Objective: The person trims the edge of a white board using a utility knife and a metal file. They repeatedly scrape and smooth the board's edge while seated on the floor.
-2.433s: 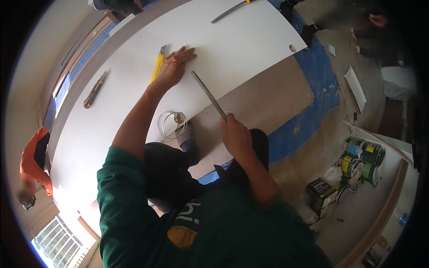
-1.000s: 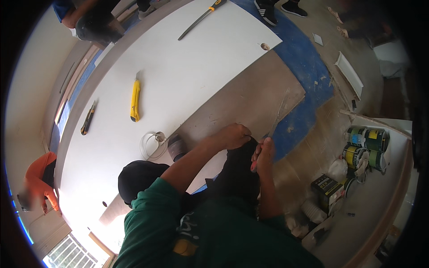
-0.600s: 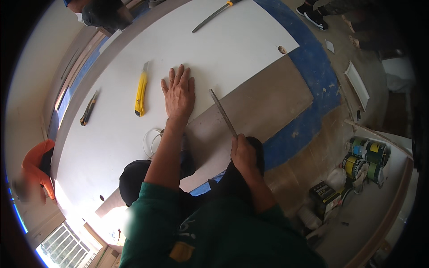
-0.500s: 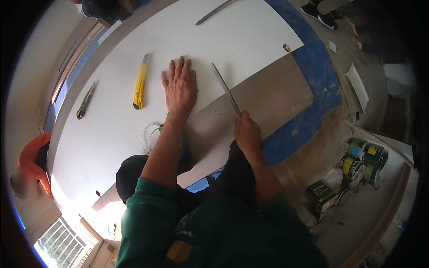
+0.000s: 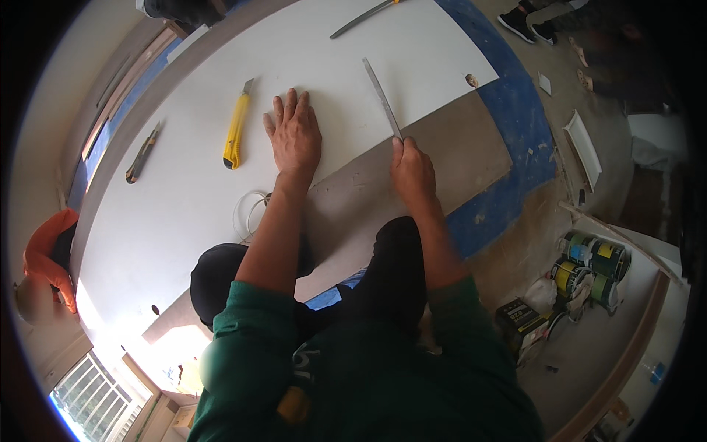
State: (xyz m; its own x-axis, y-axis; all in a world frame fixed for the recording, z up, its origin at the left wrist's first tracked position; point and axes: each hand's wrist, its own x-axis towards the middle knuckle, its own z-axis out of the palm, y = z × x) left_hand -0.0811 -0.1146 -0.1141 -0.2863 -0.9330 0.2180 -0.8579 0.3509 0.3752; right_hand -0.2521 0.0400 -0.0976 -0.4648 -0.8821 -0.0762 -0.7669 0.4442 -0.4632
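Note:
My left hand (image 5: 298,140) lies flat on a large white board (image 5: 191,199), its fingers stretched out and holding nothing. In my right hand (image 5: 413,174) is a long, flat grey metal file (image 5: 381,94), gripped at its near end and pointing away over the board's edge. A yellow utility knife (image 5: 235,131) with its blade out lies left of my left hand. Farther left rests a smaller dark utility knife (image 5: 143,156). Near the far edge is another long grey file (image 5: 359,20) with an orange-yellow end.
A brown panel (image 5: 449,144) and blue sheeting (image 5: 486,206) border the board on the right. A loop of white cord (image 5: 249,214) lies beside my left forearm. Wire spools (image 5: 607,258) and a black box (image 5: 521,320) sit at lower right. Another person's shoes (image 5: 518,26) show at top right.
The file in my right hand has moved away from me, and my right hand has shifted forward with it. My left hand stays flat on the board.

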